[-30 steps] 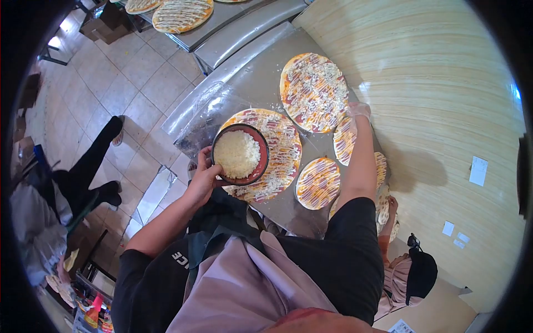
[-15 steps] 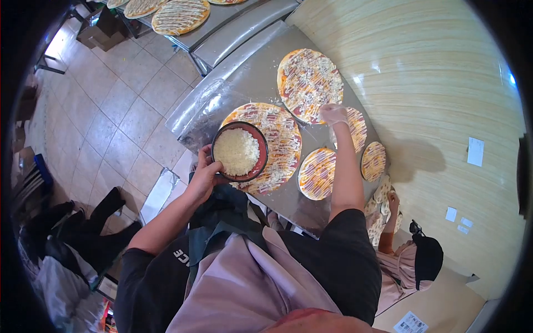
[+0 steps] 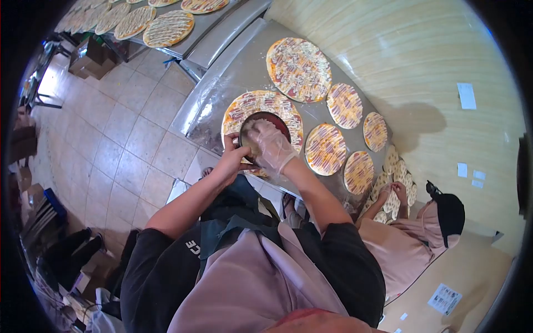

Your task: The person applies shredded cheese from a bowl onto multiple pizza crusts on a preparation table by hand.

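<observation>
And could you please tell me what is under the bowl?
A large pizza lies under the bowl, its far part and right edge showing. The bowl, left hand and right hand cover its middle and much of its near part, so that area cannot be seen.

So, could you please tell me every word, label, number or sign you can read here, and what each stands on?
"ICE": white letters on the person's black shirt, perhaps part of a longer word.
Printed label at lower right: too small to read.
Tall white paper on the wall: nothing legible.
Smaller wall paper: nothing legible either.
</observation>
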Motion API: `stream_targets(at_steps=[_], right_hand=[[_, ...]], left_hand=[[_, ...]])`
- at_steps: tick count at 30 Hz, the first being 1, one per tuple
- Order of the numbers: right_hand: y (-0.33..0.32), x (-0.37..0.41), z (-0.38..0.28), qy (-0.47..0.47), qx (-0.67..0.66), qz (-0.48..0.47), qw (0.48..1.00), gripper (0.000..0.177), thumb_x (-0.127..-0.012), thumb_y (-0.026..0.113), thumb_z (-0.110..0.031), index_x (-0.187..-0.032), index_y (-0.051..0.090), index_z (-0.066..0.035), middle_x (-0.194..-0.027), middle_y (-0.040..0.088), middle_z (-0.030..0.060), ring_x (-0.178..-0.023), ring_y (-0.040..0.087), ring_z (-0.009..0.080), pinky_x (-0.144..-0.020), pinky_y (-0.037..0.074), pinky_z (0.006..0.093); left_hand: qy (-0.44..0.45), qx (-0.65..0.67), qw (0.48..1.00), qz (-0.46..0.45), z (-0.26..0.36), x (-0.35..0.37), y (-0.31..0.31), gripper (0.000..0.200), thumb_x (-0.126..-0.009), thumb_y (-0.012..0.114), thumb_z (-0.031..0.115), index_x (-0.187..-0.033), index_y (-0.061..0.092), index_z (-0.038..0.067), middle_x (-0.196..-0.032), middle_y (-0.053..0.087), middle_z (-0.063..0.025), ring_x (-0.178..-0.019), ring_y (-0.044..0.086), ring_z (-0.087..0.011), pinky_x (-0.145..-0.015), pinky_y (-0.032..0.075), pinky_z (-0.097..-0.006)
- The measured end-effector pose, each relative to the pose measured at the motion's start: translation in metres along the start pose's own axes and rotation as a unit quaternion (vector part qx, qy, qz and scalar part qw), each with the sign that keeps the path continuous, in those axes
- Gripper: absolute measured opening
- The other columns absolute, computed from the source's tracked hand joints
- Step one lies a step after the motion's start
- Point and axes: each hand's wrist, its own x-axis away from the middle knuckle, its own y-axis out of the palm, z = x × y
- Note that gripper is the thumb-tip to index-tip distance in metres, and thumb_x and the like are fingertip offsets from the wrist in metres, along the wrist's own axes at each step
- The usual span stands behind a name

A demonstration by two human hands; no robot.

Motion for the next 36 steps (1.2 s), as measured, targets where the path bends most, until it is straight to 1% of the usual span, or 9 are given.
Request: stream_targets(at_steps=[7, 10, 19, 21, 25, 27, 31, 33, 36], right_hand=[[-0.006, 0.058, -0.003, 0.042, 0.091, -0.084, 0.991, 0.036, -0.068, 0.066, -0.025, -0.099, 0.061, -0.008, -0.097, 0.057, 0.0152, -0.092, 0.057, 0.0297, -0.078, 0.048, 0.0398], [-0.015, 0.083, -0.020, 0.190, 0.060, -0.049, 0.979, 0.037, -0.069, 0.066, -0.021, -0.102, 0.056, -0.007, -0.094, 0.054, 0.0176, -0.088, 0.057, 0.0344, -0.076, 0.046, 0.0426], [0.021, 0.142, 0.052, 0.142, -0.139, 0.162, 0.967, 0.018, -0.067, 0.064, -0.005, -0.084, 0.065, -0.003, -0.078, 0.064, 0.0133, -0.076, 0.062, 0.0295, -0.071, 0.049, 0.0358], [0.008, 0.158, 0.075, 0.291, -0.368, 0.169, 0.867, 0.021, -0.070, 0.065, -0.005, -0.091, 0.068, -0.004, -0.086, 0.067, 0.0091, -0.076, 0.064, 0.0180, -0.071, 0.050, 0.0296], [-0.013, 0.197, 0.133, 0.345, -0.480, 0.254, 0.766, 0.020, -0.074, 0.065, -0.003, -0.093, 0.066, 0.000, -0.084, 0.067, 0.0066, -0.079, 0.062, 0.0122, -0.072, 0.051, 0.0241], [-0.012, 0.213, 0.172, 0.443, -0.483, 0.234, 0.718, 0.023, -0.071, 0.066, -0.001, -0.094, 0.065, 0.002, -0.082, 0.066, 0.0077, -0.078, 0.062, 0.0125, -0.069, 0.051, 0.0240], [0.006, 0.237, 0.248, 0.513, -0.420, 0.190, 0.724, 0.028, -0.070, 0.067, -0.004, -0.097, 0.066, -0.003, -0.082, 0.066, 0.0073, -0.076, 0.062, 0.0127, -0.067, 0.051, 0.0250], [0.014, 0.236, 0.274, 0.526, -0.269, 0.159, 0.791, 0.028, -0.070, 0.066, -0.009, -0.098, 0.068, -0.008, -0.084, 0.067, 0.0067, -0.075, 0.063, 0.0160, -0.067, 0.051, 0.0280], [0.051, 0.226, 0.343, 0.565, -0.217, 0.097, 0.790, 0.026, -0.071, 0.067, -0.014, -0.097, 0.069, -0.011, -0.087, 0.068, 0.0063, -0.075, 0.063, 0.0190, -0.069, 0.050, 0.0308]], left_hand=[[-0.051, -0.001, 0.998, -0.047, -0.017, 0.015, 0.015, 0.064, -0.074, 0.053, 0.003, -0.126, 0.017, 0.008, -0.102, 0.046, -0.0168, -0.079, 0.060, -0.0261, -0.064, 0.058, -0.0427], [-0.024, -0.063, 0.996, -0.067, -0.031, 0.015, 0.026, 0.061, -0.074, 0.053, 0.003, -0.125, 0.019, 0.007, -0.104, 0.045, -0.0166, -0.080, 0.059, -0.0271, -0.062, 0.058, -0.0431], [-0.101, -0.023, 0.992, -0.075, -0.066, -0.005, 0.076, 0.066, -0.074, 0.049, 0.001, -0.129, 0.013, 0.008, -0.116, 0.036, -0.0190, -0.103, 0.047, -0.0310, -0.073, 0.054, -0.0538], [-0.084, -0.038, 0.994, -0.062, -0.076, -0.009, 0.095, 0.064, -0.073, 0.050, 0.002, -0.126, 0.013, 0.007, -0.106, 0.041, -0.0194, -0.083, 0.056, -0.0296, -0.068, 0.056, -0.0490], [-0.087, -0.015, 0.995, -0.036, -0.091, -0.019, 0.116, 0.064, -0.074, 0.050, 0.003, -0.126, 0.014, 0.008, -0.107, 0.041, -0.0198, -0.082, 0.056, -0.0297, -0.068, 0.056, -0.0496], [-0.104, -0.018, 0.994, -0.028, -0.098, -0.025, 0.123, 0.067, -0.074, 0.048, 0.001, -0.129, 0.010, 0.008, -0.116, 0.037, -0.0212, -0.101, 0.051, -0.0351, -0.076, 0.053, -0.0539], [-0.080, 0.002, 0.997, -0.013, -0.102, -0.023, 0.120, 0.064, -0.076, 0.046, 0.003, -0.130, 0.012, 0.008, -0.117, 0.038, -0.0191, -0.102, 0.052, -0.0324, -0.076, 0.053, -0.0533], [-0.069, -0.002, 0.998, 0.005, -0.105, -0.019, 0.110, 0.061, -0.077, 0.045, 0.004, -0.130, 0.015, 0.009, -0.116, 0.039, -0.0182, -0.102, 0.052, -0.0310, -0.077, 0.053, -0.0544], [-0.018, 0.020, 0.999, 0.029, -0.094, -0.004, 0.099, 0.058, -0.078, 0.045, 0.003, -0.129, 0.018, 0.010, -0.119, 0.039, -0.0158, -0.102, 0.052, -0.0297, -0.077, 0.053, -0.0544]])
